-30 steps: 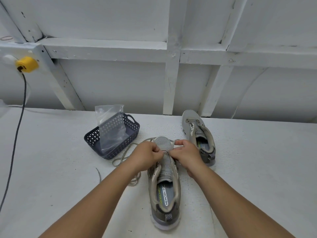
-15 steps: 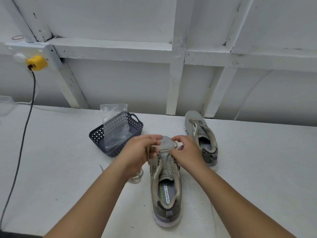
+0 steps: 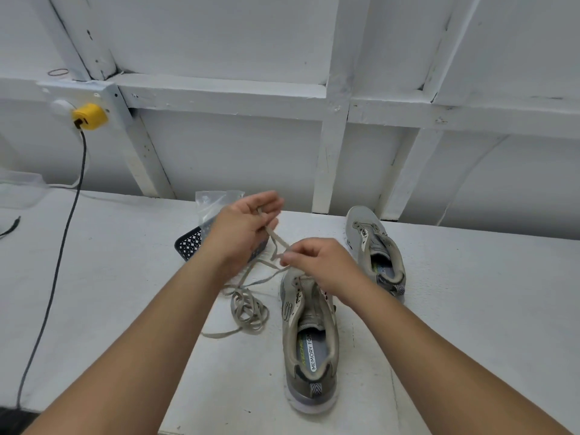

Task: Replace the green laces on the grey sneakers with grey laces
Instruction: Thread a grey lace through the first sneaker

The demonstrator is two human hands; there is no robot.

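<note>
A grey sneaker (image 3: 310, 346) lies in front of me, heel toward me, toe hidden under my right hand. A second grey sneaker (image 3: 375, 249) stands behind it to the right with no lace through its eyelets. A grey lace (image 3: 249, 310) runs from the near sneaker's toe up to my hands, and the rest lies coiled on the table left of the shoe. My left hand (image 3: 243, 227) is raised above the table, fingers closed on the lace. My right hand (image 3: 317, 262) pinches the same lace just over the shoe's toe.
A dark perforated basket (image 3: 193, 244) holding a clear plastic bag (image 3: 216, 204) sits behind my left hand. A black cable (image 3: 67, 215) hangs from a yellow plug (image 3: 89, 116) on the wall at left. The white table (image 3: 470, 309) ends at a framed white wall.
My left hand has risen up and away from the shoe, drawing the lace out. The coil of lace now shows on the table. My right hand stays at the toe.
</note>
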